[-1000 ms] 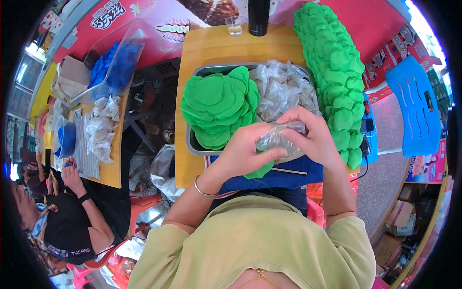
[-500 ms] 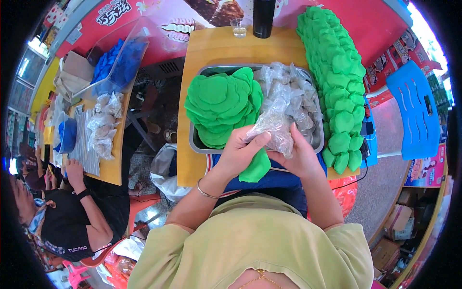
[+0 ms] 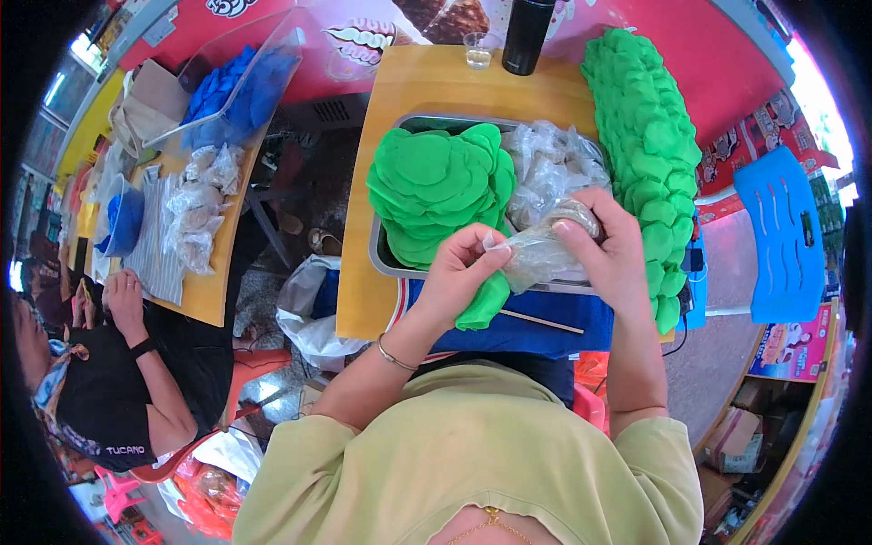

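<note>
Pinching clear bag [image 3: 534, 263]: left hand [image 3: 465, 272] | clasping its filled end: right hand [image 3: 614, 250] | green piece [image 3: 483, 305]: just below left hand

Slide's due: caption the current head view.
Left hand and right hand holding a clear bag near a metal tray of green pieces.

A black bottle [image 3: 528, 38] stands beside a clear cup [image 3: 478, 56], left of a blue chair [image 3: 783, 259].

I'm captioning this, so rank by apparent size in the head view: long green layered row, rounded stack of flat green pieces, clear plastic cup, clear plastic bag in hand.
Long green row
Green stack
Held plastic bag, partly covered
Plastic cup
</note>
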